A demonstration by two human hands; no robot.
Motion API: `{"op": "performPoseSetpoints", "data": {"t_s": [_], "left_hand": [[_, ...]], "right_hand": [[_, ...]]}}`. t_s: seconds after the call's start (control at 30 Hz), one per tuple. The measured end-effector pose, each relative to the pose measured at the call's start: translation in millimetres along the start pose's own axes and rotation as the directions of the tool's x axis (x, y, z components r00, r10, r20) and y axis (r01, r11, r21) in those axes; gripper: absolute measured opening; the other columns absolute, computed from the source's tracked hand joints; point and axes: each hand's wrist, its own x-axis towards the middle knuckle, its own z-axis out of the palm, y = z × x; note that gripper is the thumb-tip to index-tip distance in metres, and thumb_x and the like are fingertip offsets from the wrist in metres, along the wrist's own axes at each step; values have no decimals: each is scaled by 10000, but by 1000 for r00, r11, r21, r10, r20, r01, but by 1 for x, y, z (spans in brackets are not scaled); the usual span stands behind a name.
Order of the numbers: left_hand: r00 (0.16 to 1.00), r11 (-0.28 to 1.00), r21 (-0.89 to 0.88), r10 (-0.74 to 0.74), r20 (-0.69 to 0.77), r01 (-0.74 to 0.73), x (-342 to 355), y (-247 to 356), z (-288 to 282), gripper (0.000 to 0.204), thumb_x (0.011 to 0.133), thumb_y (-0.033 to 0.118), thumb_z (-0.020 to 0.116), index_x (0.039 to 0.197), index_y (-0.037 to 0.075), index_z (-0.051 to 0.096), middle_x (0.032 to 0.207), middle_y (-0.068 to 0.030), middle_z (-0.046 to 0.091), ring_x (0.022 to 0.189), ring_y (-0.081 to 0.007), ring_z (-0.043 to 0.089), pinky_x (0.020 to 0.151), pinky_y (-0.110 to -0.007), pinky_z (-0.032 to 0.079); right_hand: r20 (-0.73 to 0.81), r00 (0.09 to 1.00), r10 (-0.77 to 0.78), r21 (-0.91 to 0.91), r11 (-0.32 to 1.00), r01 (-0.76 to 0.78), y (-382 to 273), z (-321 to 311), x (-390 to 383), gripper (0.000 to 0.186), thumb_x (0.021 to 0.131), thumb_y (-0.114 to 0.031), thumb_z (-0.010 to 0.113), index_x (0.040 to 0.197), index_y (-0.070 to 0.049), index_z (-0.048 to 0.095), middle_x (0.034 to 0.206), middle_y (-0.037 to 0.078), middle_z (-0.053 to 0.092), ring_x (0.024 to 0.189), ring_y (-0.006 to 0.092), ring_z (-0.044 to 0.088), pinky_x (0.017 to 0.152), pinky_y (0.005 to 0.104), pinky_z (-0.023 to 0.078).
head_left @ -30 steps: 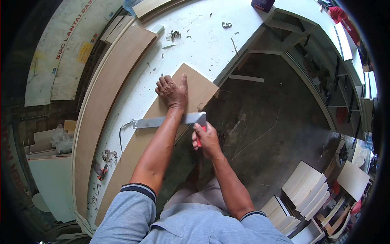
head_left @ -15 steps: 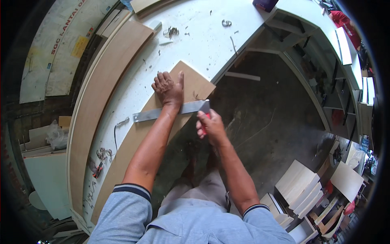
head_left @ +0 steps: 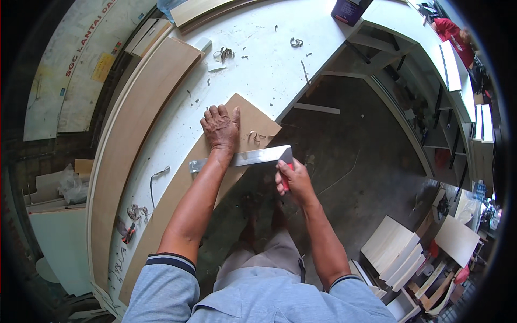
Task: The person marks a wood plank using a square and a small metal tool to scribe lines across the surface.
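Rightward, the long silver red-handled handsaw (head_left: 253, 156) has been drawn, firmly gripped by the right hand (head_left: 294, 180); the brown wooden board (head_left: 258, 118) on the white bench (head_left: 269, 64) is pressed by the open left hand (head_left: 221, 129). No piece is severed — cut depth cannot be told.

The white table (head_left: 258, 70) bears a tan board (head_left: 163, 220), brown plank (head_left: 134, 129), curled scraps (head_left: 224, 54) and purple container (head_left: 349, 12).

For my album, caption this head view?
Left hand on a long brown wooden board; right hand gripping a red-handled flat silver metal tool.
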Motion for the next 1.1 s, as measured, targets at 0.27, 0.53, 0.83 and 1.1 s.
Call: {"op": "performPoseSetpoints", "data": {"t_s": [0.27,0.53,0.83,1.1], "left_hand": [[999,999,13,29,31,-29,2,-2,-3,477,1031,524,476,1037,58,577,1059,-141,561,1032,-303,535,875,-449,411],[996,1000,12,8,93,-9,4,-2,-2,477,1023,529,480,1055,63,575,1076,-133,555,1042,-305,527,882,-456,410],[995,1000,23,-21,100,19,5,2,-9,497,1026,543,474,1042,55,563,1057,-138,552,1021,-308,533,884,-458,409],[943,940,-144,-324,-78,310,-30,26,7,709,1055,571,402,1436,-26,434,1534,-237,371,1463,-396,305,1195,-543,232]], "right_hand": [[49,998,28,-37,999,-26,-18,-9,10,264,1049,-320,613,1019,-67,546,678,47,623,464,119,578,404,265,460],[47,990,132,-83,988,-128,-30,-19,18,251,1054,-305,598,1010,-64,544,674,62,621,464,138,588,394,281,469],[239,966,103,-47,994,-94,-41,-50,16,255,1061,-313,588,1029,-67,533,666,44,602,442,128,550,389,273,441],[-43,988,145,59,988,-143,-38,-253,-165,269,1061,-304,556,1128,-45,582,629,50,548,418,154,480,387,280,385]]}}
